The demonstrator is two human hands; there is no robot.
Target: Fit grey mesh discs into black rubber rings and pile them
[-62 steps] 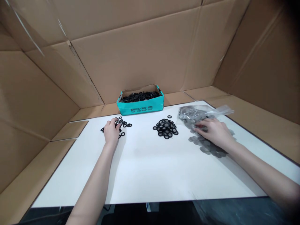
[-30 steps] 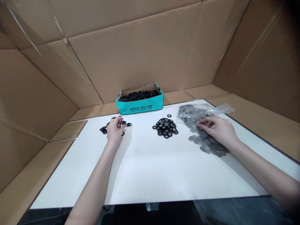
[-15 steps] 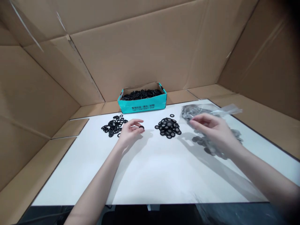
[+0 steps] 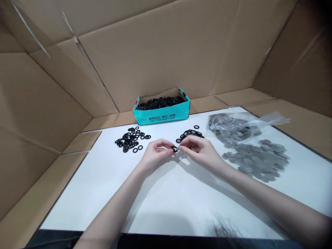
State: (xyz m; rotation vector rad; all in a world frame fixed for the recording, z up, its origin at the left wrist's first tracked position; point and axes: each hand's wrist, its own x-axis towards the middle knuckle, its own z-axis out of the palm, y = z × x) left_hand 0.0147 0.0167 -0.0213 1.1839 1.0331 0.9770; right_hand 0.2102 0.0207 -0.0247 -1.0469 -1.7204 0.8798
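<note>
My left hand [image 4: 155, 154] and my right hand [image 4: 199, 154] meet over the middle of the white tabletop [image 4: 166, 193]. Both pinch around a small black ring [image 4: 174, 149] held between their fingertips. The left thumb and forefinger grip the ring; what the right fingertips hold against it is too small to make out. Just behind my right hand lies a pile of black rings with grey centres [image 4: 190, 133]. Loose black rings [image 4: 131, 139] are scattered to the left. Grey discs [image 4: 255, 157] spread out on the right.
A teal box [image 4: 162, 114] full of black rings stands at the back. A clear plastic bag [image 4: 233, 125] of grey discs lies at the right rear. Brown cardboard walls [image 4: 155, 52] enclose the table on three sides.
My left hand left the loose rings with one ring and moved right. My right hand left the grey discs and moved left. The two now meet in the middle.
</note>
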